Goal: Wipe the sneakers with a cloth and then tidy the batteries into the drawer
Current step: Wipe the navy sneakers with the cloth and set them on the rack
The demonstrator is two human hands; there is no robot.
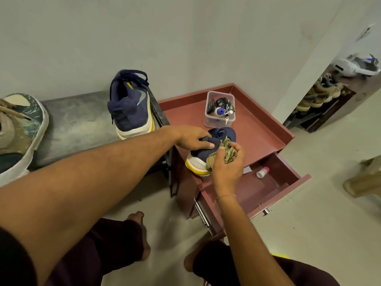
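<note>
A navy sneaker (203, 154) with a white and yellow sole lies on top of the reddish-brown cabinet (261, 131). My left hand (190, 139) grips its upper from the left. My right hand (226, 166) holds a crumpled beige cloth (224, 153) against the sneaker's side. The matching navy sneaker (131, 104) stands on the grey bench (78, 122) to the left. The cabinet's top drawer (274, 182) is pulled open, with a small white bottle (262, 172) inside. No batteries can be made out.
A clear plastic box (219, 109) of small items sits at the back of the cabinet top. A beige and green shoe (18, 129) lies at the far left. A shoe rack (321, 100) stands at the right. My bare feet are on the floor below.
</note>
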